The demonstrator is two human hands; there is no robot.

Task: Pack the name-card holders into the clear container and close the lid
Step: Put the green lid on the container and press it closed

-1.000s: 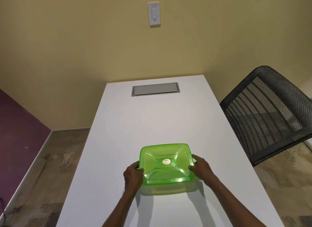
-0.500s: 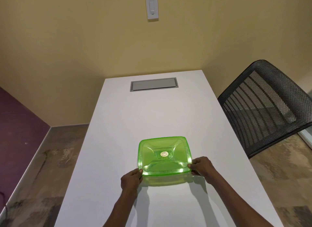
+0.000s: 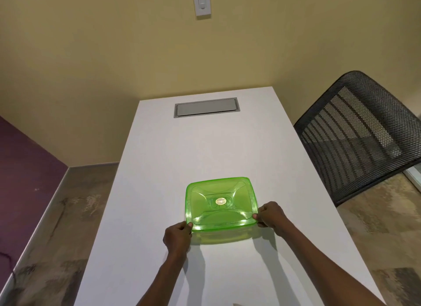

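Observation:
A green see-through lid (image 3: 221,201) with a round gold sticker at its middle covers a container (image 3: 222,236) on the white table (image 3: 205,146). Only the container's near wall shows below the lid. My left hand (image 3: 177,236) pinches the lid's near left corner. At the near right corner my right hand (image 3: 270,216) pinches the lid's rim. No name-card holders can be seen; the lid hides the inside.
A grey metal cable hatch (image 3: 206,107) is set into the table's far end. A black mesh chair (image 3: 360,134) stands close to the table's right edge. A wall switch (image 3: 202,0) hangs on the yellow wall beyond the table.
Both hands slid from the lid's sides back to its near corners. The camera view tilted, so the table and box shifted slightly in frame.

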